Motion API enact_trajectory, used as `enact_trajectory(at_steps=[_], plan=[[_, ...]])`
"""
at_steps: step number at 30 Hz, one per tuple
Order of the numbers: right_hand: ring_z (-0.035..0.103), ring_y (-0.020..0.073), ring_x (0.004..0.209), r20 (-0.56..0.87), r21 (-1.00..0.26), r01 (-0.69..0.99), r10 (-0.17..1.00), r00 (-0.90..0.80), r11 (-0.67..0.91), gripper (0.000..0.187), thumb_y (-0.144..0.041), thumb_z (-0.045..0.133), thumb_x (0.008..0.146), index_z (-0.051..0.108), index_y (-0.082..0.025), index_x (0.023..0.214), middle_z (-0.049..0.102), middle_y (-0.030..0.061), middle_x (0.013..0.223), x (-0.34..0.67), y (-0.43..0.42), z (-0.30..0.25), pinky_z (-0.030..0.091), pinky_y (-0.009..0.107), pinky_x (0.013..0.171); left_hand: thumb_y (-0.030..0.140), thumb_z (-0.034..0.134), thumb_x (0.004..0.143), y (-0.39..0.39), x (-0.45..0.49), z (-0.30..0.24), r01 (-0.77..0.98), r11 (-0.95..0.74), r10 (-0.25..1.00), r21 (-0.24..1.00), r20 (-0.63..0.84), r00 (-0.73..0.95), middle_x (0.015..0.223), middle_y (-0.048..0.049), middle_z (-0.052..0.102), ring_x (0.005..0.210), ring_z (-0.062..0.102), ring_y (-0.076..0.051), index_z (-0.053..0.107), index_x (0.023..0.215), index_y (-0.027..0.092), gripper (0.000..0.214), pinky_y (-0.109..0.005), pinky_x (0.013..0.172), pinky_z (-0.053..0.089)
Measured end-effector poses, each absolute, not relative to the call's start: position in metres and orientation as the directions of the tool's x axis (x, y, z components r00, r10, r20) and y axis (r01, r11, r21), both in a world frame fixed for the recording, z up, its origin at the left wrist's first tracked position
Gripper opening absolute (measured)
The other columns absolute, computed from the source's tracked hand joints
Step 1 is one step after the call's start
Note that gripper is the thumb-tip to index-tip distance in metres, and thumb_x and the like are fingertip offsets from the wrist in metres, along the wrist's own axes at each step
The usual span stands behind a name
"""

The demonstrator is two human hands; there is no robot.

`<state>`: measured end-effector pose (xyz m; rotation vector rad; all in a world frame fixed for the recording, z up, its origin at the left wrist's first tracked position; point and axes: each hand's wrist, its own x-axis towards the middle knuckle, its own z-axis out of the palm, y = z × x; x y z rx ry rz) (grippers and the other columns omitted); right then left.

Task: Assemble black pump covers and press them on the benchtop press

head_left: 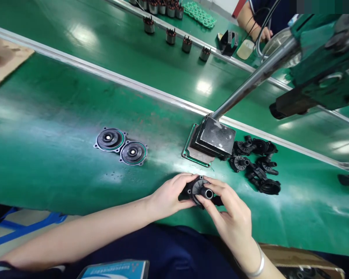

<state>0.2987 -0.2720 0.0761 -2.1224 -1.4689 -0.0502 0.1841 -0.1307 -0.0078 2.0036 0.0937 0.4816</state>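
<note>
Between both hands is a black plastic pump housing [198, 190], its round pipe stub pointing up and toward the right. My left hand [170, 195] grips the left side, thumb and fingers closed round it. From the right, my right hand [231, 207] holds the housing's edge near the stub with thumb and fingers. The underside of the part is hidden. Two round black discs with metal flanges and green seal rings, a nearer disc [133, 152] and a farther disc [110, 139], lie side by side on the green bench [61, 155] to the left.
A press stand with a steel post [250, 83] and block base [218, 135] rises ahead of my hands. Several black housings [258, 164] lie to its right. Motor cores [170, 37] stand along the far rail. Across the bench is a co-worker's hand [264, 34]. A cardboard box [302, 257] sits below right.
</note>
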Motion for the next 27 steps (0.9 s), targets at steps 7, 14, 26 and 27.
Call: enact_trajectory(at_steps=[7, 14, 26, 27], plan=[[0.059, -0.0004, 0.112, 0.319, -0.427, 0.868, 0.856, 0.408, -0.255, 0.029, -0.019, 0.069, 0.076, 0.059, -0.015, 0.103, 0.061, 0.0008, 0.114, 0.299, -0.274, 0.074, 0.05, 0.009, 0.102, 0.031, 0.071, 0.083, -0.13, 0.184, -0.007, -0.148, -0.476, 0.259, 0.867, 0.299, 0.919, 0.129, -0.0131, 0.061, 0.121, 0.06, -0.026, 0.039, 0.136, 0.022, 0.062, -0.043, 0.101, 0.054], [0.059, -0.0014, 0.111, 0.314, -0.421, 0.873, 0.863, 0.396, -0.247, 0.03, -0.019, 0.069, 0.076, 0.057, -0.015, 0.104, 0.061, 0.0007, 0.114, 0.299, -0.273, 0.076, 0.05, 0.007, 0.1, 0.029, 0.071, 0.083, -0.131, 0.184, -0.006, -0.144, -0.456, 0.261, 0.878, 0.287, 0.922, 0.129, -0.0119, 0.061, 0.121, 0.06, -0.026, 0.038, 0.138, 0.023, 0.064, -0.043, 0.103, 0.053], [0.064, -0.0001, 0.101, 0.295, -0.43, 0.843, 0.833, 0.468, -0.322, 0.035, -0.036, 0.061, 0.082, 0.049, -0.016, 0.108, 0.063, -0.0003, 0.111, 0.293, -0.277, 0.067, 0.056, 0.009, 0.085, 0.014, 0.071, 0.078, -0.124, 0.186, -0.006, -0.263, -0.546, 0.117, 0.795, 0.384, 0.916, 0.127, -0.0095, 0.056, 0.117, 0.061, -0.024, 0.042, 0.134, 0.031, 0.066, -0.037, 0.096, 0.056], [0.064, 0.0013, 0.104, 0.276, -0.405, 0.865, 0.862, 0.425, -0.297, 0.042, -0.041, 0.062, 0.081, 0.05, -0.017, 0.112, 0.062, 0.0006, 0.113, 0.299, -0.279, 0.077, 0.057, 0.011, 0.086, 0.015, 0.073, 0.076, -0.122, 0.186, 0.001, -0.263, -0.564, 0.123, 0.783, 0.394, 0.911, 0.123, -0.0088, 0.058, 0.113, 0.063, -0.023, 0.045, 0.132, 0.03, 0.064, -0.035, 0.093, 0.056]])
